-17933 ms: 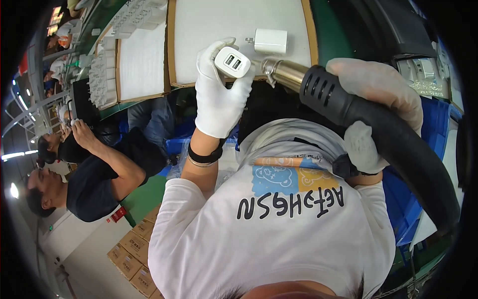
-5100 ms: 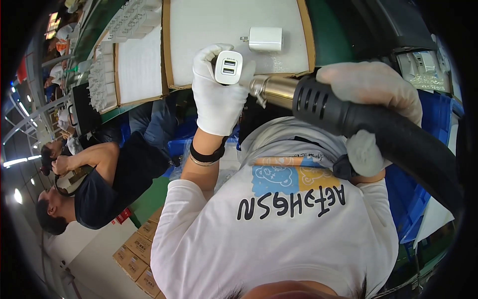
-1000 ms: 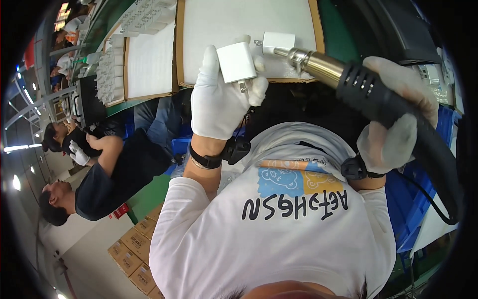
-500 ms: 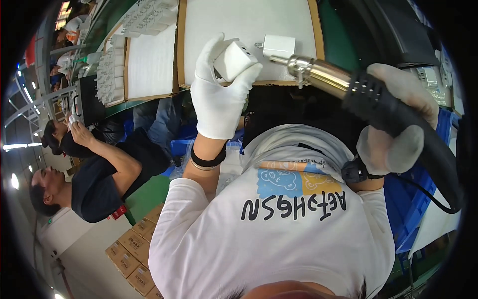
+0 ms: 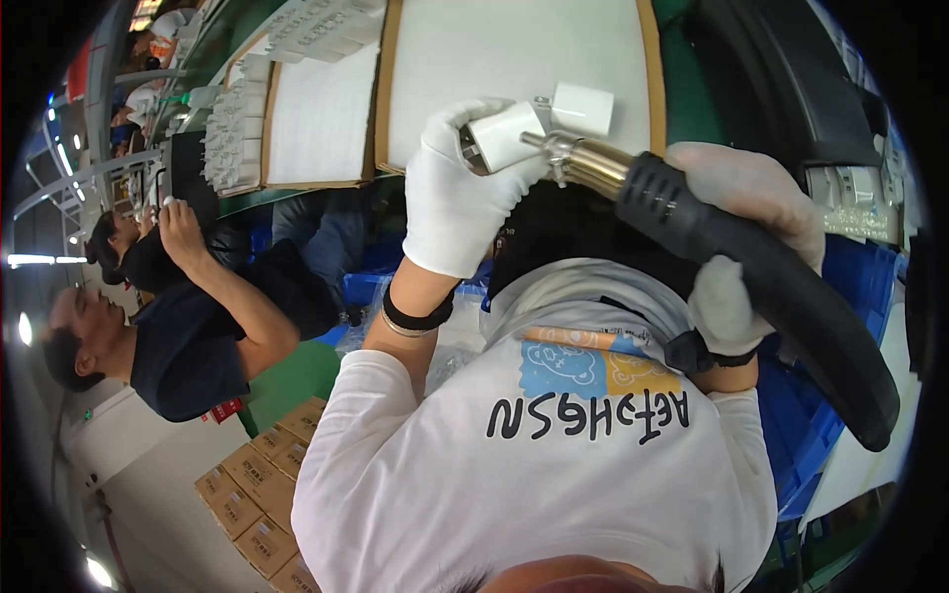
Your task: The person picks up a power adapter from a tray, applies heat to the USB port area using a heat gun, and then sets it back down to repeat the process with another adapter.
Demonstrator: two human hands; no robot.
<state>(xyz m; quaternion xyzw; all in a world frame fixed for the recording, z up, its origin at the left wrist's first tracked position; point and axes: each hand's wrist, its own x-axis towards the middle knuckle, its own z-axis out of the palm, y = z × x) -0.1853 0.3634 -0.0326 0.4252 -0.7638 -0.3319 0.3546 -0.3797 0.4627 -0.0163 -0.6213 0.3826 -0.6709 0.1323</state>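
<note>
A white plug-in charger [image 5: 506, 136] is pinched between the thumb and fingers of my gloved left hand [image 5: 453, 210]. Its metal prongs point back toward my palm. My gloved right hand [image 5: 756, 193] is wrapped round the black handle of a hot-air gun [image 5: 791, 287], which has a metal barrel and a thin nozzle. The nozzle tip is right at the charger's right end; whether they touch, I cannot tell. Just beyond, a second white charger [image 5: 583, 110] lies on its side on the white padded tray [image 5: 465, 54], prongs pointing left.
Rows of white chargers [image 5: 235, 133] stand left of another white-lined tray [image 5: 326, 124]. A large black case [image 5: 781, 79] sits at right, with blue bins [image 5: 860, 267] below it. A co-worker [image 5: 193, 326] is at left, near stacked cartons [image 5: 252, 494].
The hot-air gun has moved left, its nozzle now at the held charger. My left hand has turned the charger, and its port face no longer shows. The view has shifted slightly.
</note>
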